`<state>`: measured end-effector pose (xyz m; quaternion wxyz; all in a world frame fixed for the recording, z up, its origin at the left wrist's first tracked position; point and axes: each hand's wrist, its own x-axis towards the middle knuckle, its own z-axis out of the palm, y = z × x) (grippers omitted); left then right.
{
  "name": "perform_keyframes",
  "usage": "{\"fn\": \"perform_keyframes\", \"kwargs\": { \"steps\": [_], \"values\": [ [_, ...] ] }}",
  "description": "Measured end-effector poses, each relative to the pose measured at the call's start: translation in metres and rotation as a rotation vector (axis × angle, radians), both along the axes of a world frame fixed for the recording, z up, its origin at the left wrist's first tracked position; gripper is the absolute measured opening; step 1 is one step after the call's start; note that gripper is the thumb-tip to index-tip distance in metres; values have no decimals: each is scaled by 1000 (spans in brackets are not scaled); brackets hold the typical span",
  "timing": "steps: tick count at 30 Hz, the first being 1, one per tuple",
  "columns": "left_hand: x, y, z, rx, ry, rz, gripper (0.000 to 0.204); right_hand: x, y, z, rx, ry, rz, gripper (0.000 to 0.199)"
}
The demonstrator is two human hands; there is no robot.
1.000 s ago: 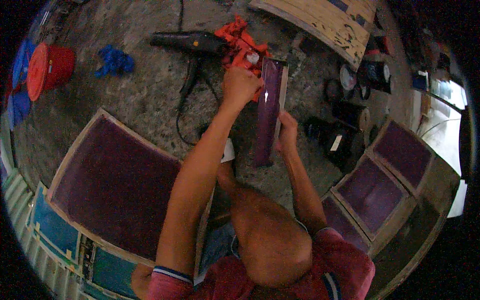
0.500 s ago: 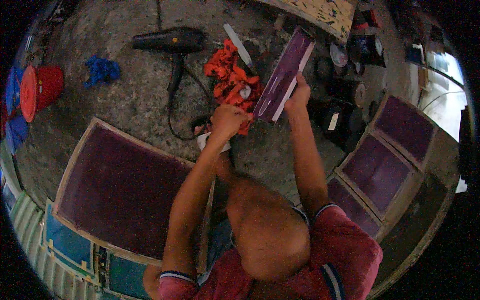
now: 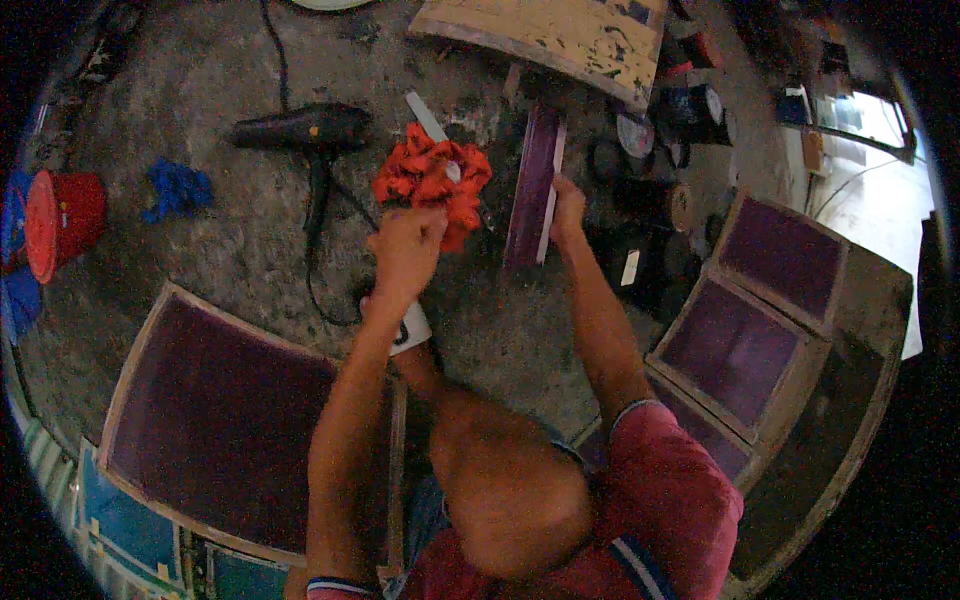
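Purple trough (image 3: 530, 190) gripped by the right hand (image 3: 567, 212): seemingly handling, next calling for steadiness; whether the left hand (image 3: 408, 248) grips red cloth (image 3: 410, 180), I can't tell.

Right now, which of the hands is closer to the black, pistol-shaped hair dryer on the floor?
Left. The left hand is to the lower right of the hair dryer. The right hand is farther right, gripping the long purple panel with a pale edge.
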<state>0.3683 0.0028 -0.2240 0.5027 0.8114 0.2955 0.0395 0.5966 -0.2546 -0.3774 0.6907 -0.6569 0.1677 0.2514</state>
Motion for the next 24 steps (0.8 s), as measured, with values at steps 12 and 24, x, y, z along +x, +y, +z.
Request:
{"fn": "perform_keyframes", "kwargs": {
  "steps": [12, 24],
  "values": [
    [-109, -1, 125, -245, 1, 362, 30, 148, 57, 0, -657, -603, 64, 24],
    [-389, 95, 266, 877, 402, 1228, 45, -131, -90, 211, -1181, -983, 37, 18]
  ]
}}
